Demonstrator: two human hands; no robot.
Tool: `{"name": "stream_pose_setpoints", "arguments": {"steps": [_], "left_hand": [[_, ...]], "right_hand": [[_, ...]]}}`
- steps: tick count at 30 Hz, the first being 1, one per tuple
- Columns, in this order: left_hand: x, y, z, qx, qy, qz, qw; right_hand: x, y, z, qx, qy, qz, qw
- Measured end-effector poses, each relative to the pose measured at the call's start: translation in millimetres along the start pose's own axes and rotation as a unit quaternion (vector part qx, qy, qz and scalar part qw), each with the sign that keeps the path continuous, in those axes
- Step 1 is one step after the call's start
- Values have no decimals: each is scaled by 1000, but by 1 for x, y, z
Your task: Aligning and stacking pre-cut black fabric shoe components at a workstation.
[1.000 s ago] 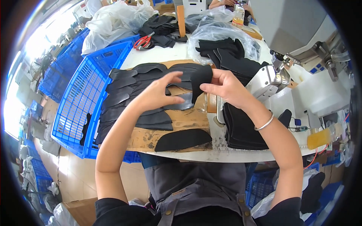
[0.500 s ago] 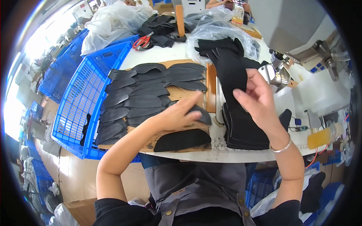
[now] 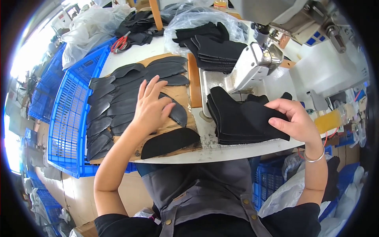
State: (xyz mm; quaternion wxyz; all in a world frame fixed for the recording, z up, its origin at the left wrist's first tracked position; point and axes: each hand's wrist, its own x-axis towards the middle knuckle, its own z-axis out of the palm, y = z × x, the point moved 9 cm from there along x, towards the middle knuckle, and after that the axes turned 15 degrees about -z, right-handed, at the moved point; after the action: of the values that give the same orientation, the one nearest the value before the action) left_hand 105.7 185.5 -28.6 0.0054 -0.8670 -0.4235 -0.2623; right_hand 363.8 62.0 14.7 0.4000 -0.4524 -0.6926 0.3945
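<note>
My left hand [image 3: 150,106], fingers spread, is over rows of overlapping dark grey leaf-shaped pieces [image 3: 130,89] on a brown board [image 3: 182,94]. Its fingertips are at the pieces; whether they press on one I cannot tell. By its thumb lies a curved grey piece [image 3: 178,112], with a black half-moon piece [image 3: 171,143] nearer me. On the right, thumb and fingers of my right hand [image 3: 296,120] pinch the edge of a black fabric piece [image 3: 258,116], which lies over a stack of black fabric pieces [image 3: 225,128].
A sewing machine [image 3: 258,59] stands behind the front stack. Beyond it are another black fabric stack [image 3: 217,53] and a clear plastic bag [image 3: 173,29]. A blue basket [image 3: 65,122] borders the table's left. Red-handled scissors [image 3: 120,43] lie at the back; a yellow-liquid bottle [image 3: 327,121] is far right.
My right hand has moved right and nearer me, bringing the black fabric piece down over the front stack. My left hand has moved left over the grey pieces. The whole view has shifted.
</note>
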Motion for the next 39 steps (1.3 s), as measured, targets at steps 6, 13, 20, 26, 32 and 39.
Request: {"name": "stream_pose_setpoints", "arguments": {"steps": [6, 13, 20, 26, 32, 39], "left_hand": [[16, 46, -38, -136, 100, -6, 986], [52, 124, -27, -349, -70, -25, 934], [41, 162, 48, -313, -402, -92, 856], [44, 174, 79, -265, -325, -23, 907], [42, 173, 81, -226, -335, -50, 913], [40, 172, 82, -217, -311, -54, 924]], "right_hand": [[10, -16, 5, -103, -99, -50, 989], [19, -15, 17, -138, -125, -133, 973], [1, 13, -12, -204, -58, 57, 976], [-19, 63, -24, -200, -53, 96, 974], [-21, 64, -22, -192, -67, 87, 975], [-22, 61, -21, -207, -62, 79, 973]]}}
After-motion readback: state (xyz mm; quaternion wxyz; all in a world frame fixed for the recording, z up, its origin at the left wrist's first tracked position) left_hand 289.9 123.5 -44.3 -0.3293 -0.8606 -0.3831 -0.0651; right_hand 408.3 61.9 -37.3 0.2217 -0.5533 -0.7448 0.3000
